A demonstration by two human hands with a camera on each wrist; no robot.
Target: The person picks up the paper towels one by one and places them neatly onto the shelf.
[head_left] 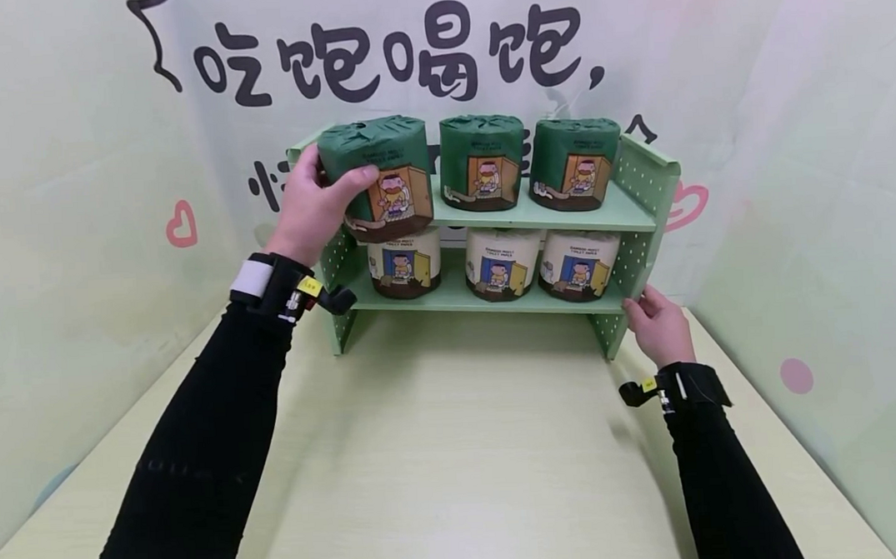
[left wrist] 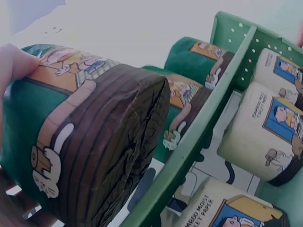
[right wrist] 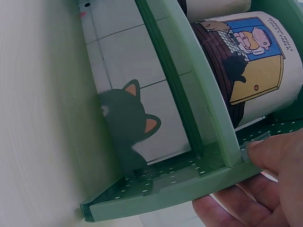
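- Left hand: gripping the green-wrapped roll at the 9 o'clock end of the rack's upper shelf, fingers curled round the back and the thumb pressing across the front. In the left wrist view a fingertip is lying on the roll's printed wrapper and the roll's brown base is facing the camera.
- Green-wrapped roll: sitting at the front edge of the upper shelf, overhanging it and covering the top of the white roll below; whether its base is resting on the shelf cannot be told.
- Right hand: holding the lower 3 o'clock side panel of the green rack, fingers narrow and wrapped about the panel's edge. In the right wrist view the fingers are lying along the perforated panel edge.
- Green rack: two-tier, with dotted side panels, standing on the pale table against the printed backdrop at 12 o'clock.
- Two further green rolls: standing upright on the upper shelf, toward 3 o'clock of the held one, close together.
- Three white rolls: standing upright in a row on the lower shelf.
- Wrist cameras: strapped over black sleeves on both forearms.
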